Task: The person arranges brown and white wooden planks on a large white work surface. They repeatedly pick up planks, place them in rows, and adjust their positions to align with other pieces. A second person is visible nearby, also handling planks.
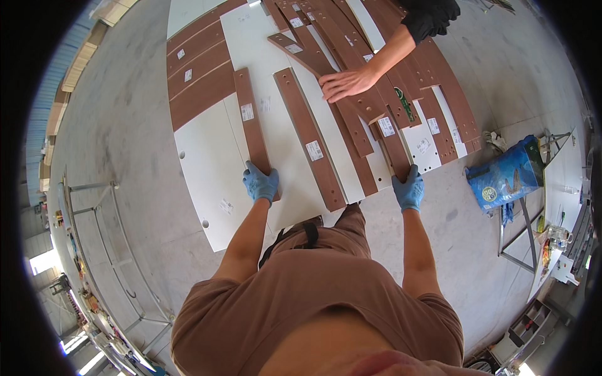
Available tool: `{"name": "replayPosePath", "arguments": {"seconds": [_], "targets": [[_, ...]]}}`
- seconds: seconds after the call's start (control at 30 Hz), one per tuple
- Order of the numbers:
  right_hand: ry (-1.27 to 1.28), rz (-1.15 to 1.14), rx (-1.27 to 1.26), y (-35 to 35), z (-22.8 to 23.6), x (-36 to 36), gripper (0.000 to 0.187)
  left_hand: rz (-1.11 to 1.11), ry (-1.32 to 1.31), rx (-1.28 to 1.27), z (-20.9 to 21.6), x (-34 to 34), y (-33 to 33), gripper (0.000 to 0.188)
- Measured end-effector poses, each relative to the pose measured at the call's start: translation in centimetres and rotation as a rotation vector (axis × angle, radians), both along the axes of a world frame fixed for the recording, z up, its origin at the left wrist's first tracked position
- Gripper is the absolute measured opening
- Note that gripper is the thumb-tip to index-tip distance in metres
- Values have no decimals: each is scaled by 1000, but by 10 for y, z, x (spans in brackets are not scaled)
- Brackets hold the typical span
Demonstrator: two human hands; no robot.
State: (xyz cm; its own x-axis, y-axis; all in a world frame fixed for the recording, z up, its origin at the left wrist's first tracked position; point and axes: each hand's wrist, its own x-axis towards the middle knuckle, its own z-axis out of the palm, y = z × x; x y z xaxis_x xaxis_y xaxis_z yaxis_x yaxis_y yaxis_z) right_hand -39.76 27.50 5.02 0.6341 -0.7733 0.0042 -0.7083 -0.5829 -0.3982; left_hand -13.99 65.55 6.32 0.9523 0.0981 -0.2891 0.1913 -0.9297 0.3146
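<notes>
My left hand (pixel 261 183), in a blue glove, is closed on the near end of a narrow brown board (pixel 252 135) with a white label. The board lies lengthwise over white panels at the left of the stack. My right hand (pixel 409 190), gloved in blue too, grips the near end of a shorter brown board (pixel 394 149) with a label at its far end. Between my hands lies another labelled brown board (pixel 308 141). A co-worker's bare hand (pixel 347 84) reaches in from the upper right and rests on a slanted brown board (pixel 307 59).
Under the boards are large white panels (pixel 200 169) and wider brown panels (pixel 195 72). A green tool (pixel 402 103) lies on the right side. Beyond the stack stand a blue bag (pixel 505 178) at right and a metal frame (pixel 103 213) at left.
</notes>
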Motion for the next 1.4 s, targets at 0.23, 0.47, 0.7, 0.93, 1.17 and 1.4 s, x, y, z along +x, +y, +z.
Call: {"name": "replayPosePath", "arguments": {"seconds": [0.23, 0.47, 0.7, 0.93, 1.17, 1.4], "targets": [[115, 40, -30, 4, 29, 9, 62, 16, -87, -30, -6, -2, 0, 92], [22, 353, -240, 57, 30, 40, 80, 23, -24, -24, -1, -2, -1, 94], [-20, 630, -249, 117, 11, 105, 65, 7, 28, -115, 3, 6, 5, 92], [-63, 565, -326, 118, -9, 150, 55, -17, 28, -287, -6, 10, 20, 77], [-20, 504, -282, 118, -3, 161, 53, -183, -319, -234, -11, -8, 7, 73], [278, 413, -86, 127, 13, 170, 71, -368, -341, -256, 7, -12, -32, 79]]}}
